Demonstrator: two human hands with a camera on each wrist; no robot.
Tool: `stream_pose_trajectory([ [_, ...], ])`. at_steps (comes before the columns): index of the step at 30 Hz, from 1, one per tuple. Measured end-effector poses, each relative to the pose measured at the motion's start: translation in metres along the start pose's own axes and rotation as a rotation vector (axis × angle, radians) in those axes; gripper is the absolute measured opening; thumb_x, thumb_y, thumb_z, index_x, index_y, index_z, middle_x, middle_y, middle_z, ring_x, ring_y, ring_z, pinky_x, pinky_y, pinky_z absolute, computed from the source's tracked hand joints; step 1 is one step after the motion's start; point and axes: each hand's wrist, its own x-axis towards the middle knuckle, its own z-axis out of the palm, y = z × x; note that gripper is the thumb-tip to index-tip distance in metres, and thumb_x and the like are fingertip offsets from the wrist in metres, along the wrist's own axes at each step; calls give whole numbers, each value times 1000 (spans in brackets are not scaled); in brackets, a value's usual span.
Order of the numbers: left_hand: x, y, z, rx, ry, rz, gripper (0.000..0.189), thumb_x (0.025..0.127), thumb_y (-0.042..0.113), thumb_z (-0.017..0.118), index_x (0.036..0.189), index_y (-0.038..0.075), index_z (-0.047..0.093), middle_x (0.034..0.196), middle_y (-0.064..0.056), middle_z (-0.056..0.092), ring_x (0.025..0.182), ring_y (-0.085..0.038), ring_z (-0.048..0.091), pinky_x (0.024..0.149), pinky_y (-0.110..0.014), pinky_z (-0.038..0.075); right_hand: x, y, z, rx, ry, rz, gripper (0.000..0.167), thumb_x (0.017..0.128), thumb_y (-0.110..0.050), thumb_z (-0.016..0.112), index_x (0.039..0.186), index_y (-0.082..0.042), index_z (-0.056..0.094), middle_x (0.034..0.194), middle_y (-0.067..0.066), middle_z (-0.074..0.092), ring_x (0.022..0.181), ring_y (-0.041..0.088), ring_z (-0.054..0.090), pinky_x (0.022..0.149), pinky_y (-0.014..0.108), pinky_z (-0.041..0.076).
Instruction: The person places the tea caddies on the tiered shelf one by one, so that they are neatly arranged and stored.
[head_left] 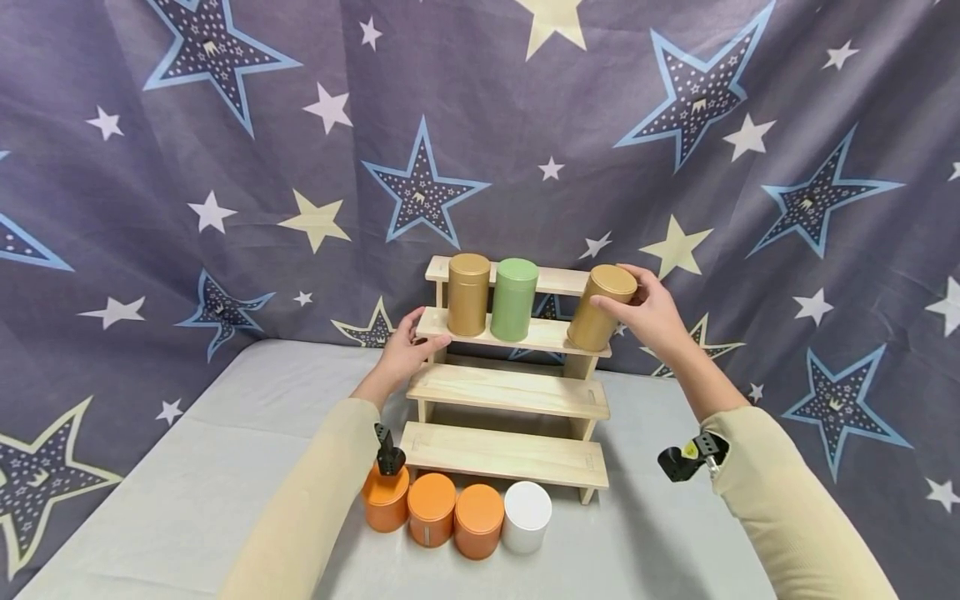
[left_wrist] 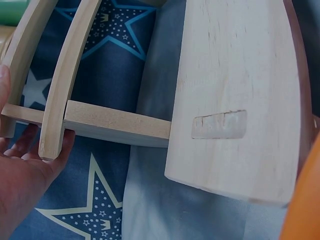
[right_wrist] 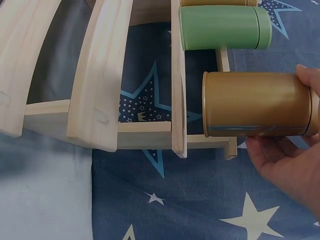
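So there's a 4-step wooden rack (head_left: 510, 392) in the middle, and I'll place everything off that. The right hand (head_left: 648, 312) is at the rack's right end, thumb on the near side and fingers round the far side of a tilted gold can (head_left: 592, 323), gripping it near the lid. That can is over the right end of the rack's 3rd step up, top leaning away to the right. From the right wrist view there's a bit of a gap between its base and the rack's board, so it looks just off it.

The left hand (head_left: 402, 350) is at the rack's left end, holding the end of that same 3rd step, thumb along the front and the other fingers curled behind and under the wood.

Also on the rack's 3rd step: another gold can (head_left: 468, 296) toward the left, and a green can (head_left: 514, 302) just beside it, both upright.

Down in front of the rack there's a row with 3 orange cans (head_left: 432, 510) and, at its right end, 1 white can (head_left: 527, 518), all upright. Under the rack is a pale grey cloth (head_left: 285, 408), and behind the rack hangs a purple-grey star curtain (head_left: 495, 92).
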Motion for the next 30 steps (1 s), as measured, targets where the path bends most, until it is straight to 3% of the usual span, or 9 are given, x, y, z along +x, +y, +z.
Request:
stream_pose_trajectory([
  [15,3,-3,-1,6,0,-3,85,86,19,69,151,16,14,144,-20,40,133,-32,40,108,-43,37,9,0,12,29,18,-7,74,85,-32,69,144,-9,30,134,15,46,117,24,49,95,35,44],
  [30,2,-2,-1,15,2,-9,84,86,22,69,151,17,15,143,-19,41,131,-31,42,107,-43,38,16,-1,21,22,15,-8,77,84,-33,70,145,-9,29,136,16,45,120,29,48,99,44,43],
])
